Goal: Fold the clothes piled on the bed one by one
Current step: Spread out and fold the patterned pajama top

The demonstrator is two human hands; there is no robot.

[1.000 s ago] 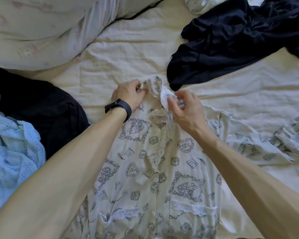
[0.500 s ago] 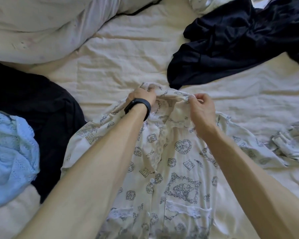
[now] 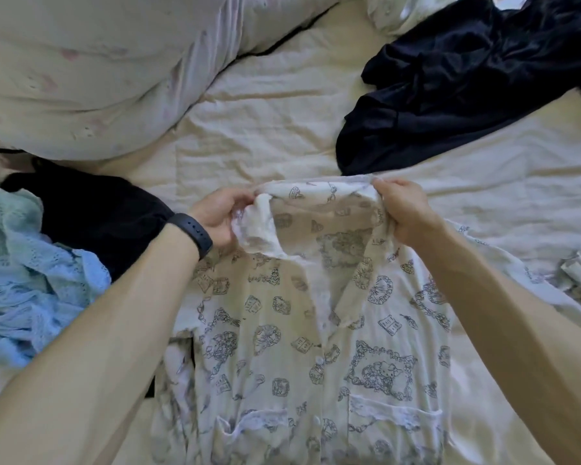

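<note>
Hands spread: 1 s ago the left hand (image 3: 215, 219) and right hand (image 3: 405, 213) pinched fabric almost touching each other; now they are well apart, each gripping 1 end of the neckline of the cream button-front pyjama shirt with grey printed motifs (image 3: 282, 330). Collar band (image 3: 316, 182), crumpled before, is now a near-straight taut edge between them, with the shirt's inner back panel opened to view below it. Lace-edged collar flap (image 3: 259, 229) now hangs beside the left hand's fingers, no longer upright between both hands.
</note>
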